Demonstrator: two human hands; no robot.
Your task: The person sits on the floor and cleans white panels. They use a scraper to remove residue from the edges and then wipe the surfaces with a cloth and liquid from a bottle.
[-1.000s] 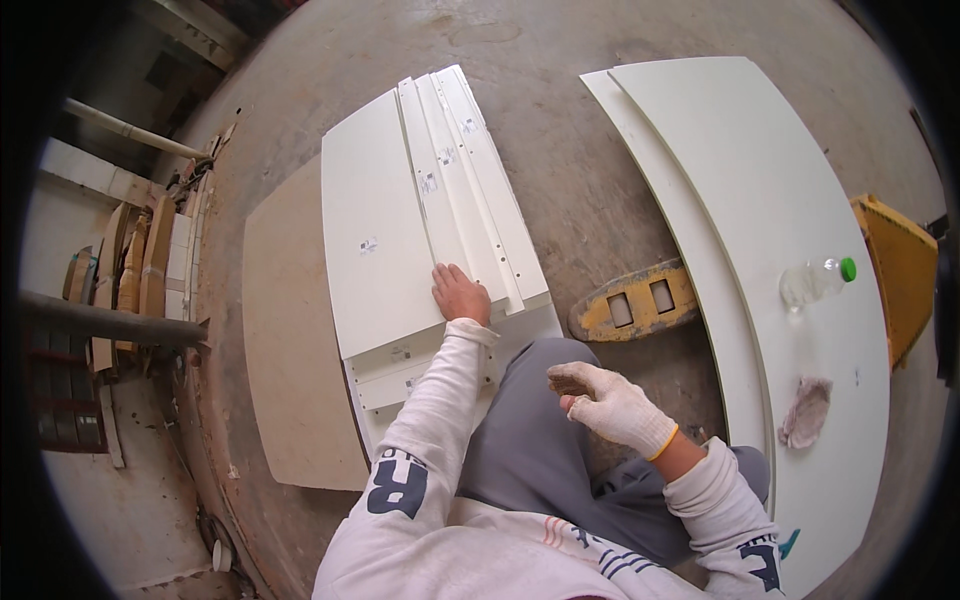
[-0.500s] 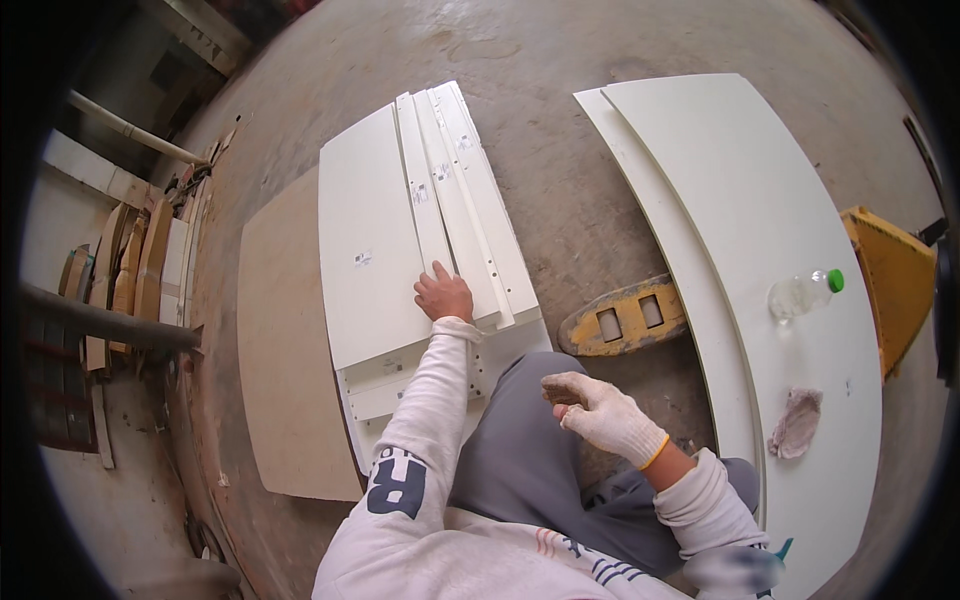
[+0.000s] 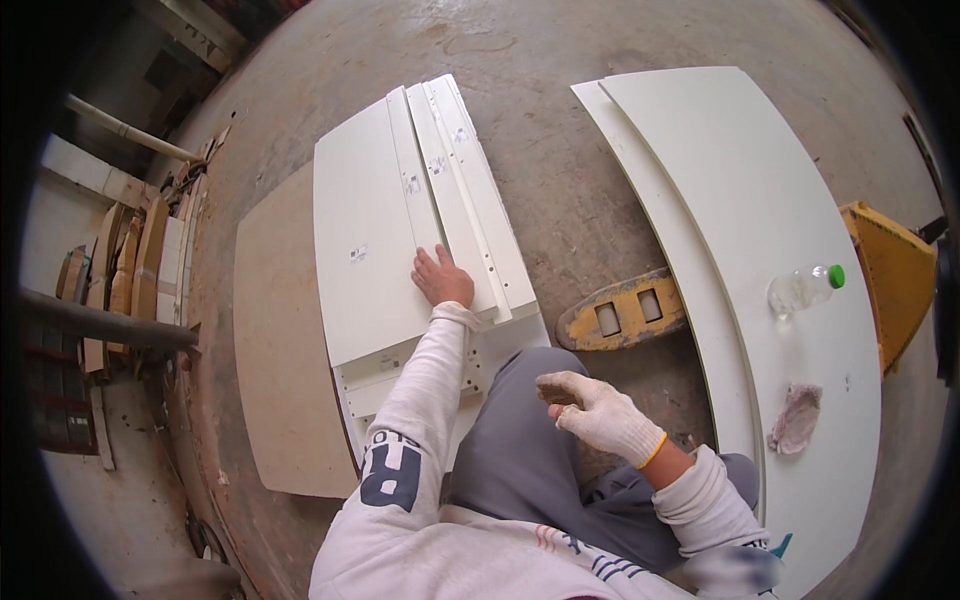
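Observation:
My bare left hand point(image 3: 443, 278) lies with its fingers stretched on a narrow white strip panel point(image 3: 412, 186), which rests along the edge of a wide white panel point(image 3: 355, 210). To the right of that strip are more long white strips point(image 3: 448, 165) with small holes and labels, lengthwise on the same stack. Over my bent knee hovers my right hand point(image 3: 605, 417) in a dirty white work glove. Its fingers are loosely curved, the thumb stands apart, and no object shows in it.
A brown board point(image 3: 285, 340) lies left of the stack. On the right, large white panels point(image 3: 760, 200) bear a green-capped clear bottle point(image 3: 800, 290) and a crumpled glove or rag point(image 3: 797, 420). A yellow pallet-jack fork point(image 3: 625, 312) sticks out between the stacks. Cardboard pieces point(image 3: 150, 250) lean at far left.
The narrow strip under my left hand has shifted left against the wide panel, and the gap on its right has widened. My right hand has hardly moved.

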